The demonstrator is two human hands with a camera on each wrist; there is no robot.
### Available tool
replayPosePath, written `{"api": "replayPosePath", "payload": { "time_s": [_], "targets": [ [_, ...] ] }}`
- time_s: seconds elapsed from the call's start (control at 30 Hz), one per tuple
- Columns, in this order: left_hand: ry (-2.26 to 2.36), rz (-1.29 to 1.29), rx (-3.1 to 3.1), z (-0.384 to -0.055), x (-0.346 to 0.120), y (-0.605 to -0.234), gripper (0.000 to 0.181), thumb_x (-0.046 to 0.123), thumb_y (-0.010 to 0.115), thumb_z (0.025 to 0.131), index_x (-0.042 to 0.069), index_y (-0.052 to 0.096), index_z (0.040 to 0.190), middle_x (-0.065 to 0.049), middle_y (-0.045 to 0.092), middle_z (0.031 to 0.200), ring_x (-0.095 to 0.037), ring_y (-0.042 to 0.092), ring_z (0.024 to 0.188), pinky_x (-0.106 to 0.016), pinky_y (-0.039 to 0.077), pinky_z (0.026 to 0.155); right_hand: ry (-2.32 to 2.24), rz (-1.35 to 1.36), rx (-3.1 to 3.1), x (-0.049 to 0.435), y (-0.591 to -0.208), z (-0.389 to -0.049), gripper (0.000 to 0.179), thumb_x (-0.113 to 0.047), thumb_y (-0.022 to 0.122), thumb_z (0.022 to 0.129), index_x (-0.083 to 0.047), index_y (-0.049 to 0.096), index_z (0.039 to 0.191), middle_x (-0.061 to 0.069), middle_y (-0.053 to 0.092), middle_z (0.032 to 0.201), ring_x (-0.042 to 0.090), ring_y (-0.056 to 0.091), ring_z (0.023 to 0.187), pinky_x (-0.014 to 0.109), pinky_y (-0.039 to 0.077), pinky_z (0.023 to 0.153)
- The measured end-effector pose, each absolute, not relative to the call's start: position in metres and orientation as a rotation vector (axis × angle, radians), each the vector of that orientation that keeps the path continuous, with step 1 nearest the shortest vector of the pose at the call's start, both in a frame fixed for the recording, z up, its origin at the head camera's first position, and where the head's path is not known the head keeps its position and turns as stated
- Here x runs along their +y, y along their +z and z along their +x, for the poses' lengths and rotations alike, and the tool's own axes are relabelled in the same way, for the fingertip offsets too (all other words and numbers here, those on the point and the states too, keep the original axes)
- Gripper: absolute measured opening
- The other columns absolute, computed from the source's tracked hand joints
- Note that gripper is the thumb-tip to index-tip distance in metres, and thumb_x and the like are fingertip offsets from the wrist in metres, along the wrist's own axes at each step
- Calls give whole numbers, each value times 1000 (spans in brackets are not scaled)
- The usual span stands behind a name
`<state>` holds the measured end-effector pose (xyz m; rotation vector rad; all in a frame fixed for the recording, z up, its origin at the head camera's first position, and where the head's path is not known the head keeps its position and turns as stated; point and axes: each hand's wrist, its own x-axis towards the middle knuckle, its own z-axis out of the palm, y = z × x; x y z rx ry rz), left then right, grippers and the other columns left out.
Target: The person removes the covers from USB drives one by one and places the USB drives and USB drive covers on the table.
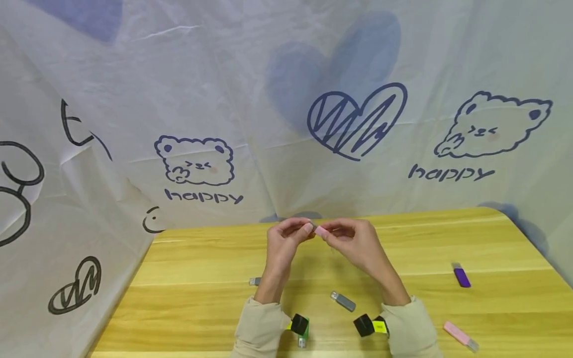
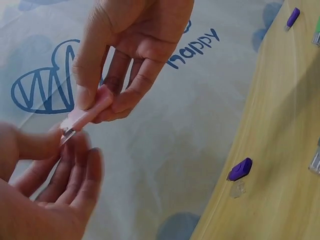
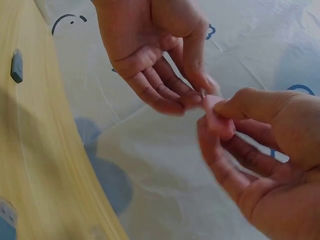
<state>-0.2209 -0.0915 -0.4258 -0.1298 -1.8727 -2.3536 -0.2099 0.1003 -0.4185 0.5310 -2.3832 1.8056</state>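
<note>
A pink USB flash drive [image 1: 321, 231] is held up between both hands above the far part of the table. My right hand [image 1: 358, 243] pinches its pink body between thumb and fingers. At its other end, the left hand [image 1: 285, 241] pinches the shiny tip with thumb and forefinger. In the left wrist view the flash drive [image 2: 92, 111] slants, and the left fingertips partly cover that tip. Whether a clear cap sits over the tip I cannot tell. The right wrist view shows the pink body [image 3: 219, 119] under the right thumb.
On the wooden table [image 1: 201, 308] lie a grey flash drive [image 1: 343, 301], a purple one [image 1: 461, 276] and a second pink one [image 1: 460, 336]. Another grey one [image 1: 254, 281] is partly behind the left wrist. A green one [image 1: 302, 342] shows beneath the left wrist camera. Printed cloth [image 1: 277, 164] hangs behind.
</note>
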Motion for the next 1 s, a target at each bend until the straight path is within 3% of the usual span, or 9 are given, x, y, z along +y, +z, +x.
{"api": "replayPosePath", "payload": {
  "time_s": [0.2, 0.6, 0.83, 1.0],
  "targets": [
    [-2337, -45, -1744, -222, -101, -423, 3, -6, 73, 91, -5, 74, 94, -13, 75, 90, -18, 72, 77, -33, 61, 79, 1754, 418, -2454, 124, -419, -212, 22, -22, 77, 95, -5, 77, 108, 9, 76, 104, 22, 73, 92, 25, 59, 78],
    [-2308, -121, -1912, -222, -104, -425, 13, 0, 72, 94, -10, 70, 104, -14, 74, 95, -18, 72, 82, -36, 60, 84, 1689, 283, -2523, 142, -428, -219, 32, -29, 73, 98, -5, 73, 119, 11, 73, 112, 27, 71, 101, 21, 56, 81],
    [-2310, -146, -1918, -222, -105, -425, 11, 0, 72, 94, -8, 71, 103, -14, 75, 94, -18, 72, 82, -35, 61, 84, 1735, 90, -2453, 155, -443, -227, 30, -16, 74, 97, 5, 70, 118, 21, 72, 113, 29, 73, 98, 19, 57, 79],
    [-2317, -175, -1913, -223, -103, -427, 9, -2, 72, 94, -8, 72, 101, -14, 75, 93, -18, 72, 81, -36, 61, 83, 1715, -58, -2423, 159, -460, -234, 29, -15, 75, 96, 6, 72, 117, 23, 72, 112, 26, 74, 88, 27, 60, 75]
  ]
}}
